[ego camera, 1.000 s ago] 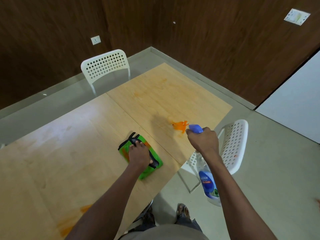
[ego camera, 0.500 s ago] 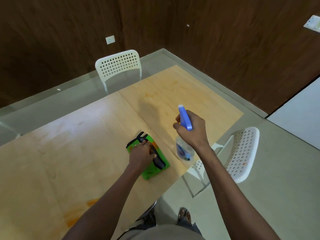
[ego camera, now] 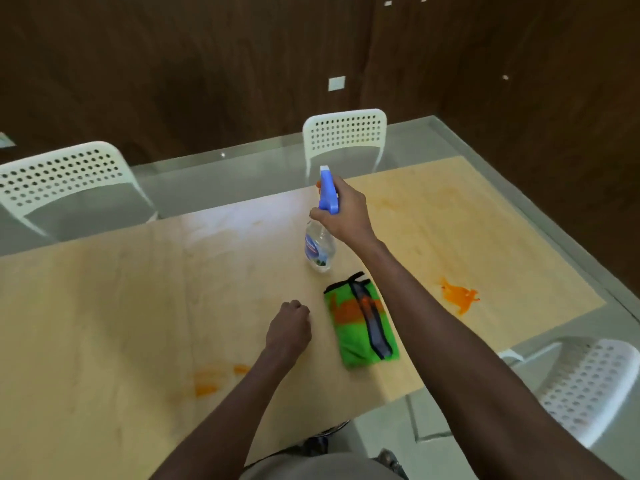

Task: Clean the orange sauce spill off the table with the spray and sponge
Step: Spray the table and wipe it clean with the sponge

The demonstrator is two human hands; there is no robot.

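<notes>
At the far left a white perforated plastic chair [ego camera: 65,183] stands behind the long pale wooden table [ego camera: 104,306], its back facing the table edge; on the near left part of the tabletop lies a faint smeared orange sauce stain [ego camera: 211,379], thin and streaky; just right of that smear the left forearm reaches in from the bottom, and the left hand [ego camera: 289,329] rests on the wood with its fingers curled into a loose fist, holding nothing and lying just beside the sponge without touching it. Behind the table's middle a second white perforated chair [ego camera: 344,138] faces the camera, and on the dark brown wood-panelled wall [ego camera: 173,64] above it sits a small white wall socket [ego camera: 336,83]. In front of that chair the right hand [ego camera: 346,214] grips the neck of a clear plastic spray bottle with a blue trigger head [ego camera: 320,245], fingers wrapped round it under the trigger; the bottle stands upright with its base at or just above the tabletop, and which I cannot tell. Just in front of the bottle lies the green rectangular sponge with a black strap [ego camera: 362,323], flat on the table, stained orange across its upper half, partly under the right forearm. Further right, near the table's right edge and well apart from the sponge, sits the bright orange sauce spill [ego camera: 459,296], a thick splash with ragged edges; paler orange marks show on the wood behind it. At the lower right a third white perforated chair [ego camera: 588,386] stands on the grey floor [ego camera: 398,431].
</notes>
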